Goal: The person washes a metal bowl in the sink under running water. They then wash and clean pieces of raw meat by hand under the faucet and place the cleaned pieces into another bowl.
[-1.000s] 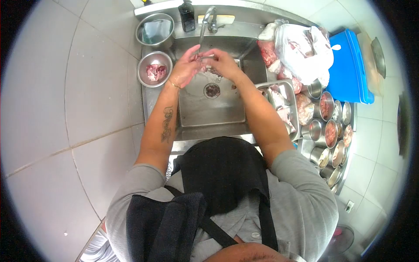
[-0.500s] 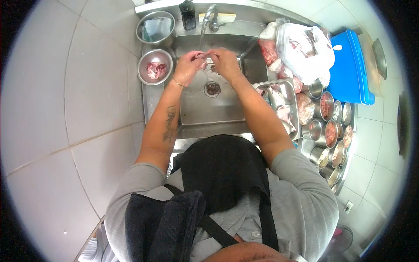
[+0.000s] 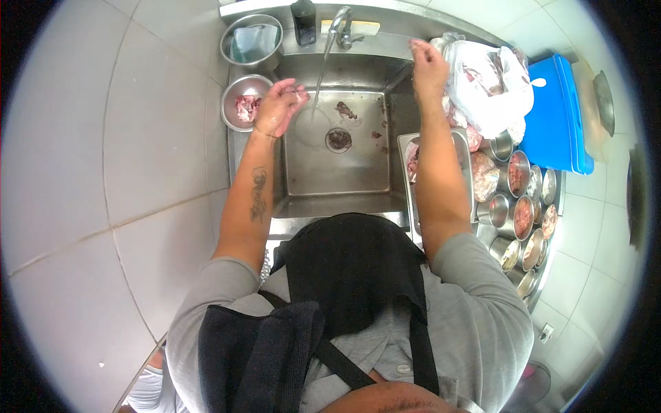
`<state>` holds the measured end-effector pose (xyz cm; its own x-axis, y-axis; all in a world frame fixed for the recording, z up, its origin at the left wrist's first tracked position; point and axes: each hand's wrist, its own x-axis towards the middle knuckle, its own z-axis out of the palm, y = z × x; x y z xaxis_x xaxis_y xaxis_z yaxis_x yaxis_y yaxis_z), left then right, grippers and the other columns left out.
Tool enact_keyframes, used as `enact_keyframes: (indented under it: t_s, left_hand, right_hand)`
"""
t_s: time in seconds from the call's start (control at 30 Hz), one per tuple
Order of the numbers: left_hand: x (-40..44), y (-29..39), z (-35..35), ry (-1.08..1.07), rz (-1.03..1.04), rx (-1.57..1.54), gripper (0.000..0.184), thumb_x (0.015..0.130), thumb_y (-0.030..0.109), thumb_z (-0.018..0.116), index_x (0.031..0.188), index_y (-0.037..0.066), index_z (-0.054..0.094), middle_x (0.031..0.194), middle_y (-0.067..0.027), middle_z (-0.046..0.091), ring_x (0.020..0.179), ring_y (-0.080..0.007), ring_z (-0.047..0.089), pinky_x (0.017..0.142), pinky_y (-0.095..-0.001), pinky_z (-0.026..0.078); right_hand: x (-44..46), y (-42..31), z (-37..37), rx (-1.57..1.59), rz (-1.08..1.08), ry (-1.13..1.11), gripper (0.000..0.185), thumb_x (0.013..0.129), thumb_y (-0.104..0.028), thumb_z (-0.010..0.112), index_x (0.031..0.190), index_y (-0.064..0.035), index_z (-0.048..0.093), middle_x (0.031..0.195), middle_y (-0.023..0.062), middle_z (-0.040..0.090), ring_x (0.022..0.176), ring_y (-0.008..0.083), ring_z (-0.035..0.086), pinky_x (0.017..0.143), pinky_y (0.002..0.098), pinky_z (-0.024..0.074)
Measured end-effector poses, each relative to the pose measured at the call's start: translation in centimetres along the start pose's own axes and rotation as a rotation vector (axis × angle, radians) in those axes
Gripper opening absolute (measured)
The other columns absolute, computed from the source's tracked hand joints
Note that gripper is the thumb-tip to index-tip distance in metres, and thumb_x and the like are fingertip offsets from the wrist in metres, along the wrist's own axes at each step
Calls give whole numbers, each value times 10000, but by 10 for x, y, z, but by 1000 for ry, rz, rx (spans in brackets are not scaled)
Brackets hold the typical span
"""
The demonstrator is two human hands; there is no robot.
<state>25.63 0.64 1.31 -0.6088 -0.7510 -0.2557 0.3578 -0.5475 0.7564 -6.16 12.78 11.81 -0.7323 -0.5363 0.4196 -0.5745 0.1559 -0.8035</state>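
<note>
My left hand (image 3: 277,110) is over the left side of the sink, just right of a steel bowl (image 3: 230,110) with pieces of raw meat (image 3: 246,108). Its fingers are curled round something pinkish that I cannot make out. Raised at the sink's back right, beside a white plastic bag (image 3: 506,113), is my right hand (image 3: 429,69), with its fingers drawn together; what they hold, if anything, is too small to tell. Water runs from the tap (image 3: 334,31) between my hands. Dark red scraps (image 3: 345,110) lie on the sink floor near the drain (image 3: 338,140).
Behind the meat bowl stands a larger steel bowl (image 3: 255,41), with a dark bottle (image 3: 303,22) beside it. A metal tray (image 3: 406,162) lies under my right forearm. Further right are a blue container (image 3: 554,113) and several steel pots (image 3: 522,217) of food.
My hands, together under the tap before, have parted. The right has swung up and right towards the bag; the left has shifted slightly left towards the meat bowl. The sink floor shows more.
</note>
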Motion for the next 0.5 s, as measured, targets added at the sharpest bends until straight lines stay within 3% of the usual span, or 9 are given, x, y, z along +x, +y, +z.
enact_keyframes:
  t_s: [0.03,0.1,0.13,0.2,0.23,0.27,0.33,0.47,0.5]
  left_hand:
    - [0,1,0,-10,-8,-5,428,888,-120,528,1305,-34,483,1223,-205,583,1119,-301,620,1033,-394,527]
    - [0,1,4,-21,-18,-8,441,884,-124,525,1314,-35,475,1238,-214,579,1141,-317,616,1044,-410,521]
    - [0,2,7,-31,-24,-9,455,881,-128,523,1323,-36,467,1254,-222,574,1163,-333,611,1055,-425,515]
    - [4,-2,14,-42,-33,-22,462,879,-130,519,1328,-35,463,1273,-222,570,1173,-343,608,1049,-430,516]
    - [6,-4,18,-50,-42,-35,470,876,-131,516,1333,-33,459,1292,-221,566,1184,-353,605,1044,-435,516]
    - [10,-4,22,-52,-42,-34,470,876,-131,516,1333,-33,459,1292,-221,566,1184,-353,605,1044,-435,516]
    - [16,-7,30,-147,-41,-67,601,836,-161,533,1406,-37,387,1279,-201,540,1172,-360,604,1014,-436,528]
    - [27,2,44,-163,-65,-15,648,832,-166,525,1444,-23,365,1323,-205,521,1180,-348,601,1013,-439,527]
    - [27,3,45,-163,-68,19,664,831,-166,524,1457,-15,358,1340,-212,511,1182,-340,602,1006,-439,530]
  right_hand:
    - [2,-7,-1,-1,1,-1,140,945,-175,676,1024,-110,771,809,8,711,614,98,557,559,265,438]
    - [2,-21,1,441,222,-56,119,948,-169,693,1029,-108,755,845,-56,656,607,28,467,533,196,372]
    - [0,-12,12,359,198,-71,110,962,-178,678,1030,-115,738,876,-58,645,602,23,453,527,181,354]
    - [-16,-19,29,442,262,-209,109,967,-172,669,1022,-103,734,846,-46,634,601,36,477,527,198,400]
    - [-21,2,52,392,315,-285,171,953,-181,667,1076,-84,737,880,21,682,729,93,615,596,277,503]
    - [-30,30,78,607,410,-499,254,935,-177,672,1170,-94,720,1017,67,725,799,169,683,732,331,570]
    - [-60,71,103,-341,-153,-581,392,899,-165,684,1284,-91,669,1182,134,711,883,252,708,883,362,562]
    - [-79,8,100,-78,-3,-440,441,852,-177,721,1284,-98,679,1213,168,696,937,296,699,920,353,530]
    - [-81,-11,93,65,99,-625,396,860,-193,727,1247,-114,703,1104,163,708,893,261,689,856,362,531]
